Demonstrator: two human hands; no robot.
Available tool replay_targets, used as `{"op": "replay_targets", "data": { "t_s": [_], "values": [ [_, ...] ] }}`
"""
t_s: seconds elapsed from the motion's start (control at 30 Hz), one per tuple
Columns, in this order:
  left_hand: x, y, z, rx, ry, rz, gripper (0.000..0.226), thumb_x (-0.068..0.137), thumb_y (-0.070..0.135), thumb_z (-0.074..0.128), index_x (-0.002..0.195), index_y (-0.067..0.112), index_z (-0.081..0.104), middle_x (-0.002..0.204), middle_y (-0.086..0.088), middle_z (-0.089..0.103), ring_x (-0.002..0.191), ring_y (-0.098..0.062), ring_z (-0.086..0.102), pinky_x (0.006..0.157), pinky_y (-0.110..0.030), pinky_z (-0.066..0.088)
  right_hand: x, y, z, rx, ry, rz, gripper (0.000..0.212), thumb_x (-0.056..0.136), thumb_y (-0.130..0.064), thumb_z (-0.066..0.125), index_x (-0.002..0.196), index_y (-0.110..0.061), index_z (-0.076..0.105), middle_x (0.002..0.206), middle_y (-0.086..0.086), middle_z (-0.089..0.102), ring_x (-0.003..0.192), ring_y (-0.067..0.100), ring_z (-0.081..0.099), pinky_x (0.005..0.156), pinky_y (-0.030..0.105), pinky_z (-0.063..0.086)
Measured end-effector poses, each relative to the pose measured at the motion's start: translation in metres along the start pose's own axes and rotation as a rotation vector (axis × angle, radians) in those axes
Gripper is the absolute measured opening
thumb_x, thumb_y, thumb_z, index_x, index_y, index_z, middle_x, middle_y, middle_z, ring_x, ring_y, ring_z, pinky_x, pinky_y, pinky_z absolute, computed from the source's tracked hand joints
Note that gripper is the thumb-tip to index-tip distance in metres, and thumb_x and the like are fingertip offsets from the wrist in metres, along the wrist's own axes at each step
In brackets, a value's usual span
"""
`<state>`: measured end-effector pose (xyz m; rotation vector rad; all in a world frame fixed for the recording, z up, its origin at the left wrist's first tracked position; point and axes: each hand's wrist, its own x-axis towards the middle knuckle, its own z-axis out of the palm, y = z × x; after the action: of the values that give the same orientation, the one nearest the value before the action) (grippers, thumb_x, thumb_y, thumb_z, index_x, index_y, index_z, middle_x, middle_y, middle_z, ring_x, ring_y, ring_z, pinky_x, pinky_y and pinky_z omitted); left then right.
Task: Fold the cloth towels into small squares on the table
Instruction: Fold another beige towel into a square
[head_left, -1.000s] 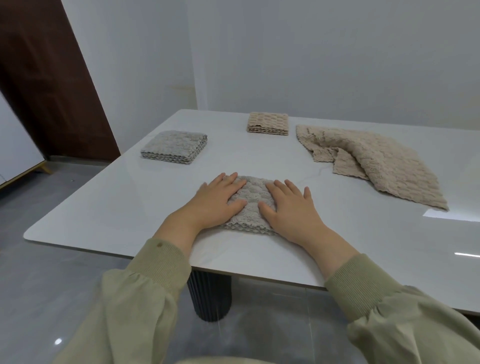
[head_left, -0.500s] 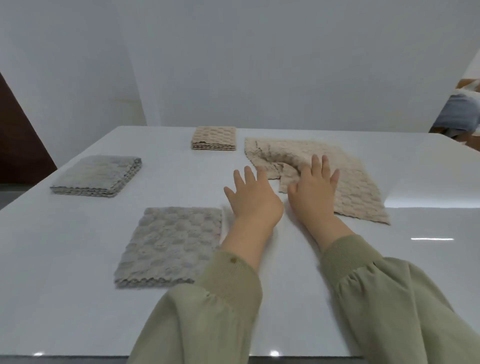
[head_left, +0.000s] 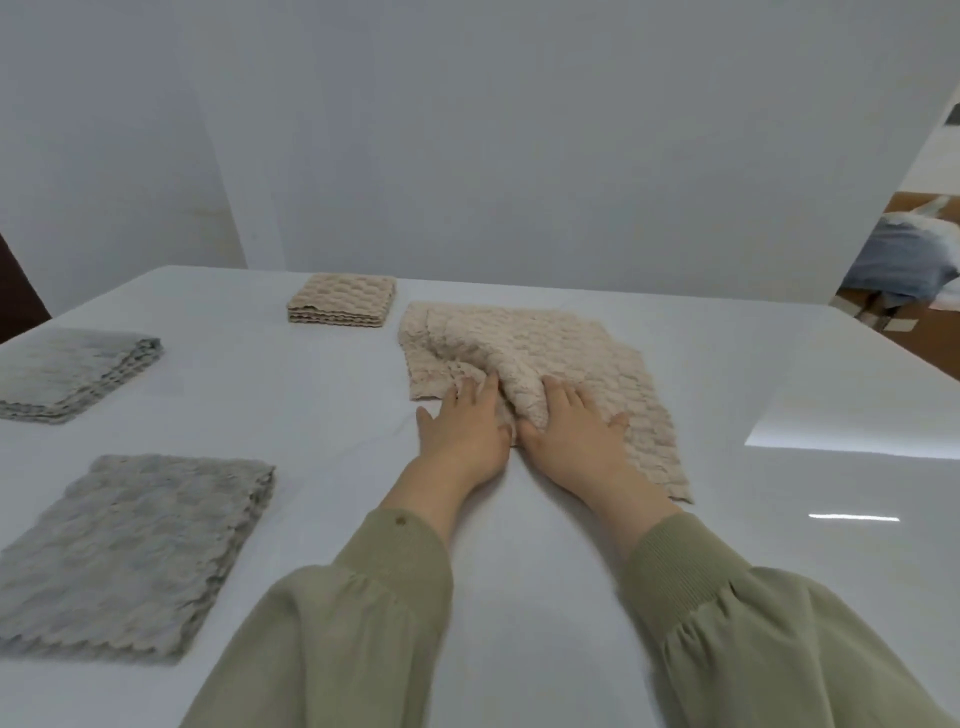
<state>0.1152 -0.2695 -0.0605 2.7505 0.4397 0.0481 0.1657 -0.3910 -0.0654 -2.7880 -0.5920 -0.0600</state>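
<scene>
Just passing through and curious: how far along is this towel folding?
Done: three folded squares, the beige square, the far grey square and the near grey square. In hand: the left hand and right hand lie on the rumpled beige towel, not yet folded. Left: folding that last towel.

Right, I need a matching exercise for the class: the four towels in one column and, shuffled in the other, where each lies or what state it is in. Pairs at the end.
Column 1
1. near grey towel
2. far grey towel
3. small beige towel
4. large beige towel

Column 2
a. rumpled, touched by the left hand and right hand
b. folded, farthest from the person
c. folded, left, middle distance
d. folded, left, nearest the person

Pairs: 1-d, 2-c, 3-b, 4-a
</scene>
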Motion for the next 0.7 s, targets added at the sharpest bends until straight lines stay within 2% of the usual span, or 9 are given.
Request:
{"op": "replay_targets", "data": {
  "t_s": [0.13, 0.33, 0.5, 0.6, 0.7],
  "values": [
    [-0.002, 0.034, 0.015, 0.024, 0.022, -0.006, 0.066, 0.098, 0.038, 0.035, 0.151, 0.022, 0.0, 0.16, -0.004, 0.004, 0.146, -0.024, 0.004, 0.114, -0.056, 0.008, -0.005, 0.035, -0.011, -0.032, 0.011, -0.039, 0.069, 0.092, -0.05, 0.035, 0.15, -0.021, 0.015, 0.158, 0.0, 0.017, 0.146, 0.021, 0.008, 0.109, 0.065, 0.002],
    [-0.027, 0.073, 0.037, 0.051, 0.085, -0.065, 0.062, 0.098, 0.038, 0.032, 0.151, 0.02, 0.006, 0.16, -0.004, 0.004, 0.146, -0.024, 0.003, 0.114, -0.053, 0.006, -0.019, 0.082, -0.025, -0.05, -0.042, -0.117, 0.067, 0.093, -0.052, 0.031, 0.15, -0.021, 0.014, 0.159, -0.001, 0.009, 0.147, 0.019, 0.004, 0.11, 0.065, 0.006],
    [-0.044, 0.082, 0.047, 0.103, 0.232, -0.096, 0.05, 0.097, 0.036, 0.033, 0.144, 0.019, 0.031, 0.152, -0.003, 0.029, 0.139, -0.024, 0.023, 0.111, -0.048, 0.021, -0.026, 0.097, -0.025, -0.089, -0.05, -0.218, 0.07, 0.091, -0.056, 0.029, 0.15, -0.021, 0.013, 0.16, 0.002, 0.007, 0.147, 0.02, 0.003, 0.113, 0.06, 0.006],
    [-0.044, 0.077, 0.045, 0.117, 0.294, -0.063, 0.042, 0.095, 0.038, 0.039, 0.133, 0.021, 0.047, 0.137, -0.003, 0.046, 0.126, -0.025, 0.036, 0.101, -0.042, 0.035, -0.025, 0.097, -0.024, -0.086, -0.034, -0.236, 0.07, 0.091, -0.055, 0.03, 0.15, -0.02, 0.015, 0.159, 0.003, 0.009, 0.147, 0.02, 0.005, 0.113, 0.059, 0.007],
    [-0.041, 0.075, 0.041, 0.07, 0.364, -0.045, 0.034, 0.094, 0.035, 0.045, 0.123, 0.024, 0.059, 0.125, -0.002, 0.053, 0.118, -0.025, 0.04, 0.093, -0.037, 0.039, -0.021, 0.098, -0.022, -0.065, -0.012, -0.242, 0.064, 0.093, -0.049, 0.031, 0.149, -0.019, 0.02, 0.158, 0.002, 0.014, 0.146, 0.02, 0.009, 0.113, 0.057, 0.01]
  ]
}}
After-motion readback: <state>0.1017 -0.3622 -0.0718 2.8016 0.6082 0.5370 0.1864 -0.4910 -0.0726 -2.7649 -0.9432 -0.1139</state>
